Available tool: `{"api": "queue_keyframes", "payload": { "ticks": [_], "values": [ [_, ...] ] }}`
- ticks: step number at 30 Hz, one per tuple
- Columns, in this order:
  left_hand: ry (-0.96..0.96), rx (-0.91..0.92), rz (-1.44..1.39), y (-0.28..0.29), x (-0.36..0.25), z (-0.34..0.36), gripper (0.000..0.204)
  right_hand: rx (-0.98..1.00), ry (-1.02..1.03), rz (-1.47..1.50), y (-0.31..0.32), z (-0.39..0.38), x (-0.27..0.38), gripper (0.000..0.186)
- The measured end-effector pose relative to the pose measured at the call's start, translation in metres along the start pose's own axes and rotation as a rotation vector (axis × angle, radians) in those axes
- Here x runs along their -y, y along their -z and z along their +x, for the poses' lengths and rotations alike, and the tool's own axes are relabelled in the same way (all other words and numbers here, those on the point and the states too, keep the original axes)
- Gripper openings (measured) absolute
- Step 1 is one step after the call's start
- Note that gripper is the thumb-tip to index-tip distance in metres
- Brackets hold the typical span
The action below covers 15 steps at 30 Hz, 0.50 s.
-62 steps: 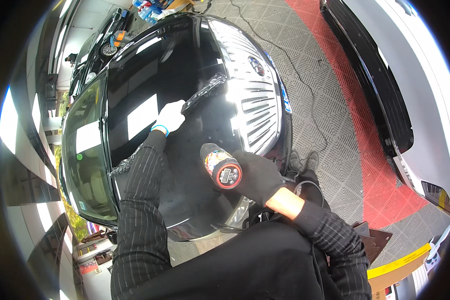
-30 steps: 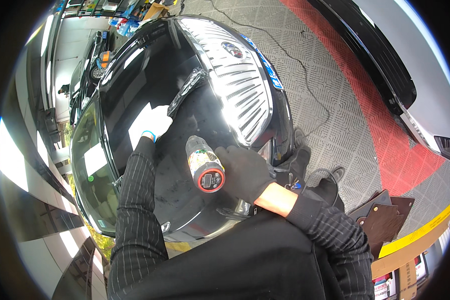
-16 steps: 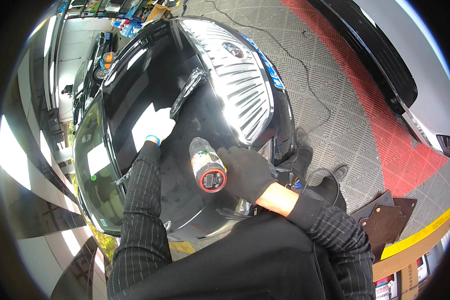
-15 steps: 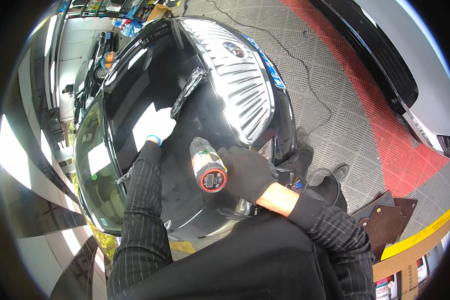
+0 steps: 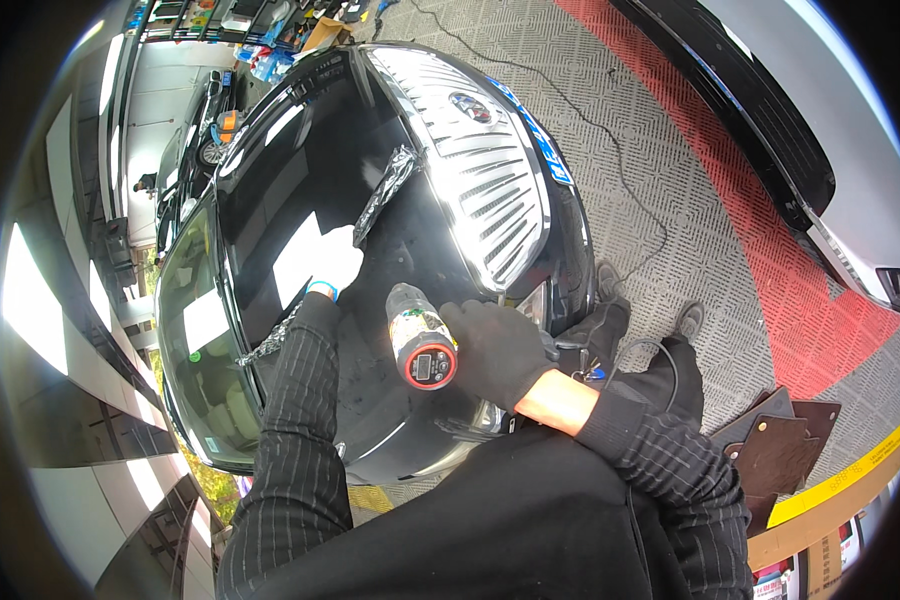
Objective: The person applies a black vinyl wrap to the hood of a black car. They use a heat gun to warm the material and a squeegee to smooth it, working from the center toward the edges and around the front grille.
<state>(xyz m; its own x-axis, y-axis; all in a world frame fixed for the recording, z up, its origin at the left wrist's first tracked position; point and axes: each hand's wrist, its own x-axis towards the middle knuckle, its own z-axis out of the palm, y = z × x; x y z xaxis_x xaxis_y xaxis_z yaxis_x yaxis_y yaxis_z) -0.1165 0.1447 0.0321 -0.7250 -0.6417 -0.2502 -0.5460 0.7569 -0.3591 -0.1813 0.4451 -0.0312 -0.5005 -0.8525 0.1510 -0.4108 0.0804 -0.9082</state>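
Observation:
A black car bonnet (image 5: 380, 290) spreads below me. A ridge of crumpled, shiny film (image 5: 382, 198) crosses it from near the grille toward the windscreen. My left hand (image 5: 337, 260), in a white glove, is at the middle of that ridge and looks closed on the film; glare washes out its fingers. In my right hand (image 5: 495, 350), covered by a black glove, is a heat gun (image 5: 420, 335). Its dark nozzle points away over the bonnet, and its red-ringed display faces me. The nozzle is apart from the left hand.
The chrome grille (image 5: 470, 150) is at the car's front, right of the bonnet. A cable (image 5: 610, 140) runs over the grey tiled floor. Brown mats (image 5: 780, 450) lie by a cardboard box (image 5: 840, 485) at lower right. A white car (image 5: 820, 120) stands at upper right.
The whole view has shifted slightly, so the car sits a little lower and further right. Both hands keep nearly the same places over the bonnet; the heat gun stays in the right hand.

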Motion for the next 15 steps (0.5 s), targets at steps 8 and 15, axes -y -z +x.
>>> {"api": "queue_keyframes", "payload": {
  "ticks": [8, 15],
  "values": [
    [-0.09, -0.141, -0.043, -0.045, 0.025, 0.001, 0.017, 0.031, -0.008, -0.01, 0.015, -0.002, 0.0, 0.017],
    [-0.039, -0.001, -0.122, -0.034, 0.031, 0.01, 0.034, 0.096, -0.036, -0.025, 0.019, 0.009, -0.003, 0.022]
  ]
}}
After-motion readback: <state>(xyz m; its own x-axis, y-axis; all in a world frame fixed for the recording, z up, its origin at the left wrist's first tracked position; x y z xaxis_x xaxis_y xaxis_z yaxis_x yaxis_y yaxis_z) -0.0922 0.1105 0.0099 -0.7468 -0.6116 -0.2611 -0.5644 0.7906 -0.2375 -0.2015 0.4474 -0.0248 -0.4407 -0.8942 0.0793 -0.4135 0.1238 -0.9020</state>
